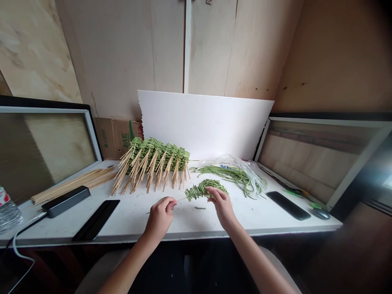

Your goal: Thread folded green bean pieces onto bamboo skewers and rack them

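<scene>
My left hand point(161, 214) is closed in a pinch on the blunt end of a thin bamboo skewer point(181, 199). A row of short green bean pieces point(193, 192) sits side by side on that skewer, pointing to the right. My right hand point(223, 207) has its thumb and forefinger pinched on a green bean piece at the row's right end; the fingers partly hide it. Behind that hand lies a small heap of cut beans point(218, 184). One loose piece point(200, 208) rests on the white table point(183, 222) between my hands.
Stacked bean skewers point(159, 157) stand at the back left, sticks toward me. Bare skewers point(75, 183), a black box point(69, 201), a phone point(96, 220) and a bottle point(8, 210) are leftward. Rightward lie long beans point(228, 173) with a plastic bag point(245, 167), another phone point(288, 205) and a mouse point(321, 213).
</scene>
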`<action>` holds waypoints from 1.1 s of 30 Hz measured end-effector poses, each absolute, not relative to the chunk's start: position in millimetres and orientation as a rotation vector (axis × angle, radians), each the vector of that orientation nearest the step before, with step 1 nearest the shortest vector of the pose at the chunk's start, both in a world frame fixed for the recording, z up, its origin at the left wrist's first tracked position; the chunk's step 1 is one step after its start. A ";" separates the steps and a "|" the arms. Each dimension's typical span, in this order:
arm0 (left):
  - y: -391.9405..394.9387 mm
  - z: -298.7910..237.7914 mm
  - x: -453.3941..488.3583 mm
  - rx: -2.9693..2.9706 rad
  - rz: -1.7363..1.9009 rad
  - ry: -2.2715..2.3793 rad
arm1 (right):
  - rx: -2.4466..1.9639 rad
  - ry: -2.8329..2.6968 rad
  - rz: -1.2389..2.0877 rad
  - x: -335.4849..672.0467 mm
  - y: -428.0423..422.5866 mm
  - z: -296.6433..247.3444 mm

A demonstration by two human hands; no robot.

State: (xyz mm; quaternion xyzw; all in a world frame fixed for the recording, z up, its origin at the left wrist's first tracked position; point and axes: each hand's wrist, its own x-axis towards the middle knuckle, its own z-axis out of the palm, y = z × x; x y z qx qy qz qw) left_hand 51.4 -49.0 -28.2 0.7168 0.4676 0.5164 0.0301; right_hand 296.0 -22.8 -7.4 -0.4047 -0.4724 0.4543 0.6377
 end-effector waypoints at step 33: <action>162.6 105.0 -98.1 2.034 1.310 2.383 | -1.130 -1.894 0.116 376.2 -20.4 -86.7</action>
